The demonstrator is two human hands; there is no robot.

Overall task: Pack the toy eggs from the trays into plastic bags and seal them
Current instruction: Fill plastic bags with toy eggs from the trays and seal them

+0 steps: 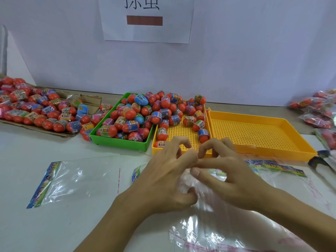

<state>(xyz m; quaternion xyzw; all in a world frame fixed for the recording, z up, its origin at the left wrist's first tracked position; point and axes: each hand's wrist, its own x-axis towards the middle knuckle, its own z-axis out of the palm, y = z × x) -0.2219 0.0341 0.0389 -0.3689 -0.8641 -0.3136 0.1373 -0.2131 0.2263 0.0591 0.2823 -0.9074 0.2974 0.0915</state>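
Both my hands meet at the table's middle on a clear plastic bag [205, 195]. My left hand [163, 175] and my right hand [225, 171] pinch its top edge between fingertips and thumbs; what the bag holds is hidden. Behind them, red toy eggs [127, 113] fill a green tray [118, 142]. More eggs lie in the far part of a yellow tray [181, 133]. A second yellow tray [263, 135] to the right holds no eggs.
An empty flat bag [72, 180] lies at the left. More clear bags [209, 237] lie near the front edge. A cardboard sheet [60, 133] with loose eggs sits far left. Packed bags [318, 110] pile at the right edge, with printed bag headers [276, 168] nearby.
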